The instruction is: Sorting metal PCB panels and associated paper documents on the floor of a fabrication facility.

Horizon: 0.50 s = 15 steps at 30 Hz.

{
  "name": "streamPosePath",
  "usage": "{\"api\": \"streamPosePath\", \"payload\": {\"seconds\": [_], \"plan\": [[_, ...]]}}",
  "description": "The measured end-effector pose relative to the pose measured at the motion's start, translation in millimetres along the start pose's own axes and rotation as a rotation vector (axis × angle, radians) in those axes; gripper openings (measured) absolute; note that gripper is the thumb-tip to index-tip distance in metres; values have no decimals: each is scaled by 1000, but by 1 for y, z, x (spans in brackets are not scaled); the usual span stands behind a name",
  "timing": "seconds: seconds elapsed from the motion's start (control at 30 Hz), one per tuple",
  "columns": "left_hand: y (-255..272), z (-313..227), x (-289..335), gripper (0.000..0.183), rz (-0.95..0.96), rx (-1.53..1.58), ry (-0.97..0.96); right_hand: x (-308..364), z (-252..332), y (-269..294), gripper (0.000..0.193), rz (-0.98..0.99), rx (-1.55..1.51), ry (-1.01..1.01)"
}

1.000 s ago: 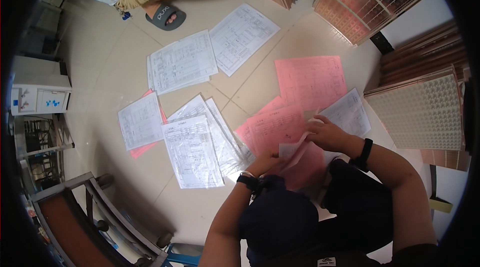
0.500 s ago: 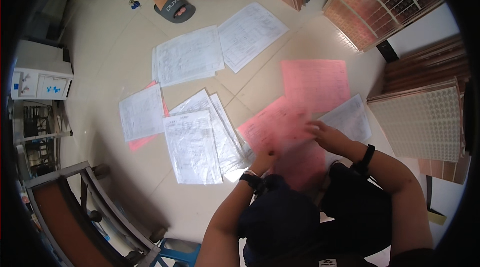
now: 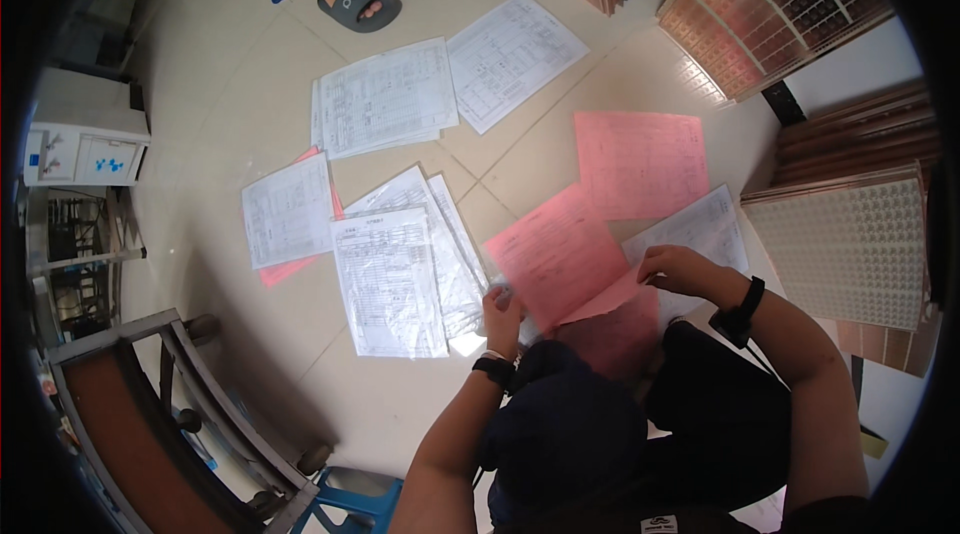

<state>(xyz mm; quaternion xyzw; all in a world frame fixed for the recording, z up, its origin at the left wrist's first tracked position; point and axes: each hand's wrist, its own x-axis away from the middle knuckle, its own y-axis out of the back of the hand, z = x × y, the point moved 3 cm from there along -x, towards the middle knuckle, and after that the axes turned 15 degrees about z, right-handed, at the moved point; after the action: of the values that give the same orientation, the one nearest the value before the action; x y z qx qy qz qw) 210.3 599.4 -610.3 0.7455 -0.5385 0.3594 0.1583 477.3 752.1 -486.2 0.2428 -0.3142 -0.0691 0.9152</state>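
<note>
My right hand [image 3: 690, 272] pinches the raised edge of a pink printed sheet [image 3: 610, 302], whose near part folds up over my lap. Curled fingers of my left hand [image 3: 503, 319] sit at the left edge of another pink sheet [image 3: 555, 249], close to clear plastic sleeves; what they grip is too small to make out. A third pink sheet [image 3: 645, 164] lies flat farther off. Under and beside my right hand is a white printed sheet [image 3: 700, 232]. Left of my left hand lies a pile of white forms in plastic sleeves [image 3: 388, 284].
More white forms [image 3: 385, 99] lie on the tiled floor [image 3: 480, 209], one pile over a pink sheet [image 3: 300, 272]. A person's sandalled foot [image 3: 362, 6] is at the far side. Panels [image 3: 845, 244] lean at right; a metal frame [image 3: 170, 414] and blue stool [image 3: 350, 504] stand at lower left.
My left hand has moved left and slightly up to the sleeves' edge. My right hand has shifted slightly right, and a pink sheet's edge now stands raised by it. The view has shifted slightly.
</note>
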Motion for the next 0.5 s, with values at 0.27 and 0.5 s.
{"api": "streamPosePath", "payload": {"seconds": [0.27, 0.5], "plan": [[-53, -17, 17, 26, 902, -443, -99, -12, 30, 18, 61, -38, -143, -170], [-52, -15, 9, 22, 758, -505, -76, -11, 3, -3, 20, -27, 130, -11]]}}
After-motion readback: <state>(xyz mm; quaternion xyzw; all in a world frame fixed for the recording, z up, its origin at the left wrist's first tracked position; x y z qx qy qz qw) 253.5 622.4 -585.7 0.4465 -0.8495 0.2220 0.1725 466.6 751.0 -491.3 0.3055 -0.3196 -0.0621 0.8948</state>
